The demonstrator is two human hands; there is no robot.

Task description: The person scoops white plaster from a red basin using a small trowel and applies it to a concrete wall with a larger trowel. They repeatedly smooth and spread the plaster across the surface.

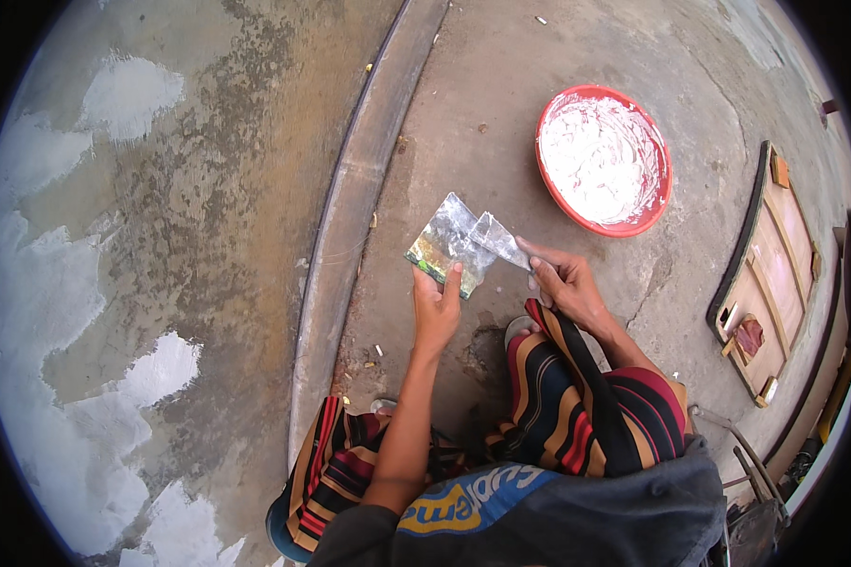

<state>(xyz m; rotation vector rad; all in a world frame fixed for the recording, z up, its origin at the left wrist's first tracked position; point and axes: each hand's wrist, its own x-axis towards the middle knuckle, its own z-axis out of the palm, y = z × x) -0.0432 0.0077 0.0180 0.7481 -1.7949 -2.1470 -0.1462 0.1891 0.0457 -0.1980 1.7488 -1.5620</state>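
Observation:
My left hand [435,307] grips the lower edge of a flat, square plastering blade [444,241], its face smeared with grey and white and streaked yellow-green near the grip. From the right, my right hand [569,288] holds a small putty knife [497,238] by its handle, which the fingers mostly hide. The knife's wide end lies over the right side of the square blade, and the two appear to touch. Beyond my right hand, a red basin [667,184] stands on the floor, holding thick white paste [600,156] with swirled marks.
To the left rises a grey wall [246,189] with white patches [132,94]; a raised ledge [355,189] runs along its foot. At right a wooden-framed panel [780,265] lies on the concrete floor [482,94]. A metal-framed object [756,472] stands at the lower right.

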